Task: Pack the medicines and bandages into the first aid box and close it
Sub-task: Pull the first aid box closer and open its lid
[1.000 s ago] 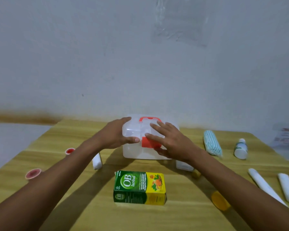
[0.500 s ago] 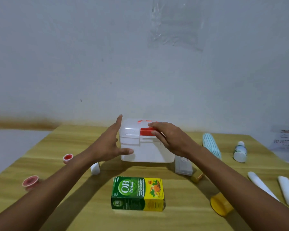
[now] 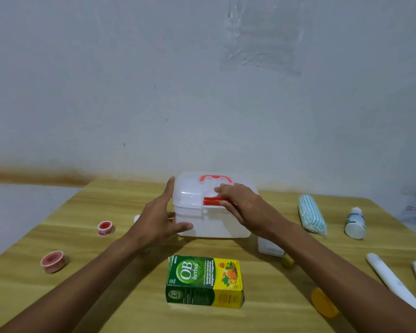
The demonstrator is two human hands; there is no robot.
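Observation:
A white translucent first aid box (image 3: 197, 212) with a red handle and a red front latch (image 3: 213, 200) stands at the table's middle back, lid down. My left hand (image 3: 159, 219) rests flat against its left side, thumb on the front wall. My right hand (image 3: 245, 207) lies over the lid's front right, fingers curled on the red latch. In front lies a green and yellow medicine carton (image 3: 204, 282). A striped bandage roll (image 3: 311, 216) and a white bottle (image 3: 354, 223) lie at the right.
Two red tape rolls (image 3: 54, 260) (image 3: 105, 228) sit at the left of the wooden table (image 3: 87, 212). Two white tubes (image 3: 392, 280) and a yellow cap (image 3: 323, 302) lie at the right front. A small clear case (image 3: 269, 248) pokes out under my right forearm. The wall stands close behind.
My left hand slid from the box's top to its left side. My right hand moved from flat on the lid to curling over the red latch. The camera tilted slightly.

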